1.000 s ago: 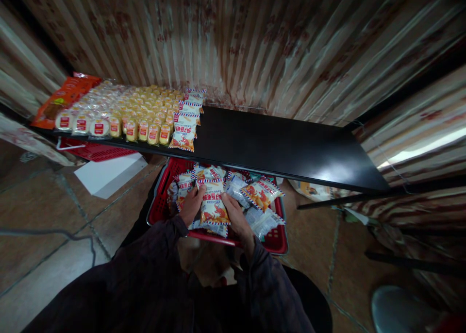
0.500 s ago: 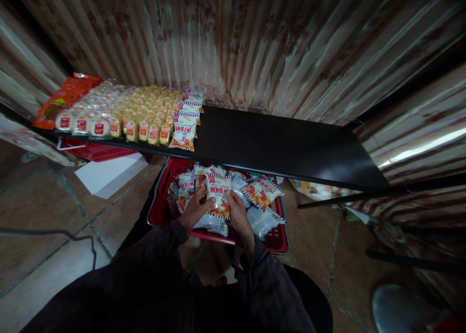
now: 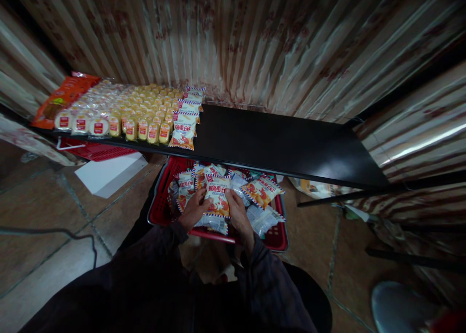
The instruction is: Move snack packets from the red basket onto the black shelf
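Between my two hands I hold a snack bag [image 3: 218, 197], white and orange with red lettering and a striped edge, its front facing up. My left hand [image 3: 194, 209] grips its left side, and my right hand [image 3: 238, 214] grips its right side. Below and around it, a red plastic basket [image 3: 156, 211] holds several more such bags, some face up and some showing silvery backs. One snack bag [image 3: 262, 191] lies tilted at the basket's right. On the black shelf [image 3: 276, 139], a row of the same bags [image 3: 183, 130] stands one behind another.
Left of that row are yellow-wrapped small cakes [image 3: 142, 129], white-wrapped round ones [image 3: 80, 124] and an orange package [image 3: 60, 102]. A white box [image 3: 111, 174] and another red basket [image 3: 98, 151] sit under the shelf. A curtain [image 3: 233, 41] hangs behind. A stool [image 3: 396, 306] stands at lower right.
Both hands keep hold of the same snack bag, which has shifted very slightly to the left. Nothing else has visibly moved.
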Motion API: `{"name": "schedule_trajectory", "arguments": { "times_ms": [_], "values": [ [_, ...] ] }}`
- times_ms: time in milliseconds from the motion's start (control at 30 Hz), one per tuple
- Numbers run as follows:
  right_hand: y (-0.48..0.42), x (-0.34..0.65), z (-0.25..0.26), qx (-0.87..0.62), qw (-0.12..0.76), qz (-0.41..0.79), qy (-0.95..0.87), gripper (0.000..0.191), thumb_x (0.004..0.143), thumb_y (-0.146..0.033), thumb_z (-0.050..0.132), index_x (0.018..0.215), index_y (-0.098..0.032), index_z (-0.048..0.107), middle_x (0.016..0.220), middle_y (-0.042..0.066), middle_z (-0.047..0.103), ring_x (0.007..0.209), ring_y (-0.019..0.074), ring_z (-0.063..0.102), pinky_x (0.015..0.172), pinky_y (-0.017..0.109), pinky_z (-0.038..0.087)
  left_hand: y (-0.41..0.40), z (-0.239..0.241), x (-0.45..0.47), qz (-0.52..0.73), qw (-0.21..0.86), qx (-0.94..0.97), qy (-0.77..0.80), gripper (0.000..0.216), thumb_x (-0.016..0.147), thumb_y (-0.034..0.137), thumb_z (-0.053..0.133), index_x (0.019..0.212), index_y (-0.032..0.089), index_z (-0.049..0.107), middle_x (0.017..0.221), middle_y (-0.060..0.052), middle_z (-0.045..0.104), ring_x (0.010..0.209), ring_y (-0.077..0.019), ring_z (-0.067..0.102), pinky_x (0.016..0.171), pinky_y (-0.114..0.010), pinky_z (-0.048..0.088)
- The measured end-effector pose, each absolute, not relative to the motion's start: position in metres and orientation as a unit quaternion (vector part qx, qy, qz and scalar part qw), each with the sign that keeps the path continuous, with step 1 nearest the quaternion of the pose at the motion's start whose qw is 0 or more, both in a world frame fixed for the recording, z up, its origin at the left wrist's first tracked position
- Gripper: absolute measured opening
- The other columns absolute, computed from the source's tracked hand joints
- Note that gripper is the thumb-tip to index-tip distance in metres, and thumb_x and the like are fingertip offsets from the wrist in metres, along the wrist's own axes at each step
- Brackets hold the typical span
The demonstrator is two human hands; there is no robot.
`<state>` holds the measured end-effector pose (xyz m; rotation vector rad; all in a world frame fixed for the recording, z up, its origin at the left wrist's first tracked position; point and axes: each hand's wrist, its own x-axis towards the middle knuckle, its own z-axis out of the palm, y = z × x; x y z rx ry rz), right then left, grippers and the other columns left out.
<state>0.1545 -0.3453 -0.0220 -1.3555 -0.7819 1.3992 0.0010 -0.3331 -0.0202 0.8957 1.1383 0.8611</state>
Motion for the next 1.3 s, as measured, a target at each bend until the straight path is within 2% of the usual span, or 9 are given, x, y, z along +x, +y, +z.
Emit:
{"name": "schedule_trajectory", "arguments": {
  "times_ms": [300, 467, 567, 733, 867, 1100, 1200, 1300],
  "values": [
    [-0.345, 0.155, -0.027, -0.570, 0.486, 0.578, -0.324, 0.046, 0.074, -0.065, 0.060, 0.090, -0.022, 0.064, 0.081, 0.001, 0.071, 0.072, 0.0212, 0.064, 0.068, 0.033, 0.053, -0.333, -0.019, 0.000, 0.373, 0.667, 0.399, 0.506, 0.053, 0.072, 0.036, 0.071, 0.117, 0.013, 0.055, 0.117, -0.016, 0.066, 0.104, -0.0274, 0.064, 0.095, -0.046, 0.049],
    [-0.343, 0.154, -0.033, -0.568, 0.494, 0.574, -0.323, 0.046, 0.073, -0.065, 0.061, 0.091, -0.022, 0.064, 0.079, 0.000, 0.070, 0.070, 0.0208, 0.064, 0.067, 0.034, 0.052, -0.333, -0.018, -0.001, 0.368, 0.647, 0.405, 0.531, 0.052, 0.070, 0.033, 0.072, 0.115, 0.013, 0.057, 0.122, -0.017, 0.063, 0.112, -0.0294, 0.060, 0.094, -0.045, 0.049],
    [-0.342, 0.153, -0.036, -0.565, 0.504, 0.569, -0.321, 0.045, 0.073, -0.063, 0.062, 0.091, -0.022, 0.063, 0.081, 0.000, 0.070, 0.070, 0.0202, 0.063, 0.066, 0.033, 0.052, -0.333, -0.020, -0.001, 0.359, 0.634, 0.423, 0.538, 0.050, 0.073, 0.031, 0.069, 0.117, 0.013, 0.056, 0.121, -0.016, 0.063, 0.110, -0.0277, 0.060, 0.094, -0.044, 0.049],
    [-0.342, 0.152, -0.028, -0.549, 0.517, 0.576, -0.315, 0.041, 0.074, -0.059, 0.064, 0.093, -0.023, 0.063, 0.085, 0.001, 0.071, 0.073, 0.0203, 0.064, 0.069, 0.033, 0.052, -0.334, -0.018, 0.000, 0.358, 0.552, 0.491, 0.571, 0.052, 0.075, 0.025, 0.063, 0.125, 0.016, 0.052, 0.114, -0.011, 0.065, 0.102, -0.0240, 0.062, 0.095, -0.044, 0.047],
    [-0.342, 0.152, -0.018, -0.543, 0.518, 0.581, -0.314, 0.039, 0.074, -0.058, 0.065, 0.091, -0.023, 0.066, 0.088, 0.001, 0.071, 0.079, 0.0210, 0.064, 0.073, 0.033, 0.052, -0.335, -0.009, -0.001, 0.372, 0.479, 0.540, 0.583, 0.057, 0.074, 0.020, 0.061, 0.130, 0.019, 0.051, 0.121, -0.011, 0.060, 0.104, -0.0231, 0.058, 0.096, -0.041, 0.045],
    [-0.341, 0.150, -0.017, -0.528, 0.552, 0.585, -0.273, 0.045, 0.069, -0.062, 0.065, 0.094, -0.025, 0.069, 0.096, 0.003, 0.073, 0.092, 0.0254, 0.065, 0.083, 0.038, 0.051, -0.332, -0.007, -0.001, 0.379, 0.437, 0.565, 0.588, 0.051, 0.071, 0.014, 0.058, 0.122, 0.019, 0.057, 0.119, -0.010, 0.058, 0.100, -0.0223, 0.059, 0.096, -0.039, 0.045],
    [-0.341, 0.152, -0.022, -0.518, 0.555, 0.590, -0.276, 0.039, 0.068, -0.054, 0.070, 0.095, -0.026, 0.070, 0.097, 0.002, 0.072, 0.089, 0.0231, 0.066, 0.085, 0.036, 0.050, -0.330, -0.007, 0.001, 0.382, 0.444, 0.547, 0.598, 0.050, 0.068, 0.010, 0.056, 0.117, 0.018, 0.060, 0.115, -0.010, 0.060, 0.097, -0.0215, 0.059, 0.095, -0.039, 0.046],
    [-0.341, 0.155, -0.026, -0.518, 0.556, 0.579, -0.296, 0.038, 0.068, -0.050, 0.072, 0.098, -0.025, 0.070, 0.098, 0.002, 0.072, 0.089, 0.0216, 0.065, 0.084, 0.035, 0.050, -0.331, -0.002, 0.004, 0.379, 0.520, 0.498, 0.582, 0.051, 0.067, 0.012, 0.055, 0.117, 0.019, 0.061, 0.108, -0.007, 0.065, 0.096, -0.0211, 0.060, 0.091, -0.037, 0.048]
  ]
}}
